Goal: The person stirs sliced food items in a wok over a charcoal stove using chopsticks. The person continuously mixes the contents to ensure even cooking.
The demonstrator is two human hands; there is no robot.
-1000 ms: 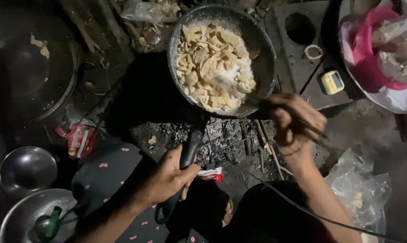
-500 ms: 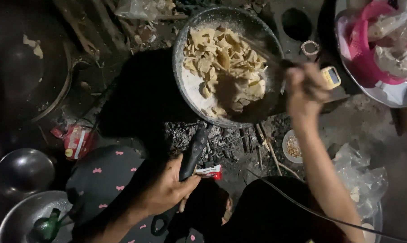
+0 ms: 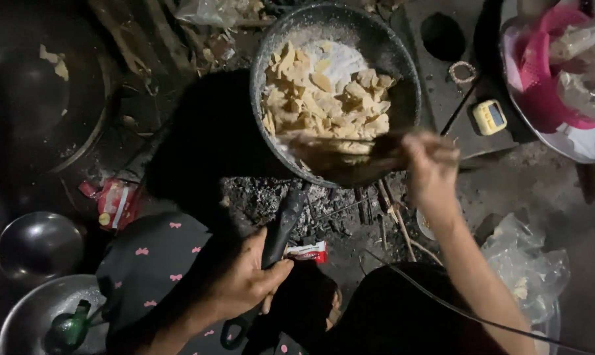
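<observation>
Pan [image 3: 402, 85] sits over the ash bed, full of pale food pieces [image 3: 323, 92]. My left hand [image 3: 248, 279] is wrapped tight round the pan's black handle [image 3: 281, 227], below the pan. Right hand [image 3: 432, 164], at pan's lower right rim, fingers closed on a stirring tool [image 3: 337, 150], blurred, so can't tell what kind. I'd judge: keep handle grip firm & level, sweep from pan's near edge w/o flicking pieces over the rim.

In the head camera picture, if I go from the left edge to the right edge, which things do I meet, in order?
Steel bowl → red packet → left hand on the black pan handle → frying pan of pale food pieces → right hand → small yellow device → pink basket.
</observation>
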